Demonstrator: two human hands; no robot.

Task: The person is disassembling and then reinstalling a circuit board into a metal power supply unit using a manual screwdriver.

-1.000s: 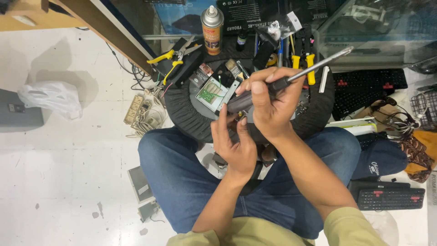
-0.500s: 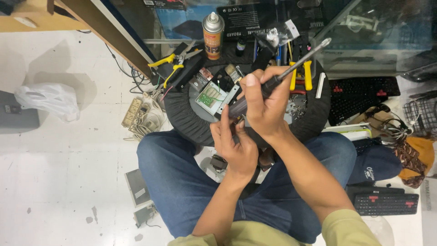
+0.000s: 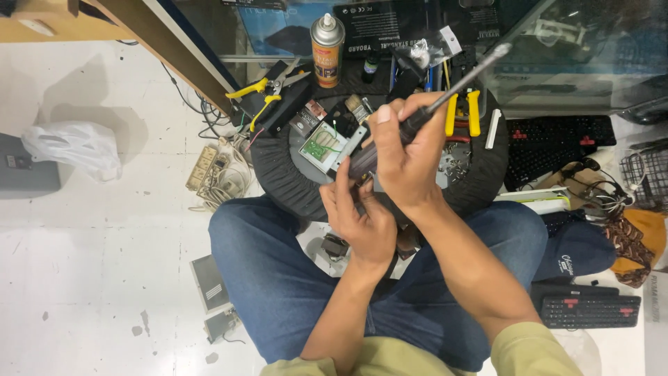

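My right hand (image 3: 407, 153) grips the dark handle of a long screwdriver (image 3: 466, 76), its metal shaft slanting up to the right. My left hand (image 3: 362, 219) sits just below it, fingers pinched at the handle's lower end; a small part may be between them but I cannot tell. Both hands hover over a round black-rimmed work tray (image 3: 278, 174) on my lap. A small green circuit board (image 3: 320, 147) lies on the tray left of my hands.
A spray can (image 3: 327, 40) stands behind the tray. Yellow-handled pliers (image 3: 261, 94) and another yellow-handled tool (image 3: 463, 111) lie near the rim. A power strip (image 3: 205, 170) and a plastic bag (image 3: 73, 146) are on the floor left; black keyboards (image 3: 581, 310) lie right.
My right hand has tilted the screwdriver slightly steeper and shifted a little left; the left hand stays pinched at its lower end. The view has drifted slightly.
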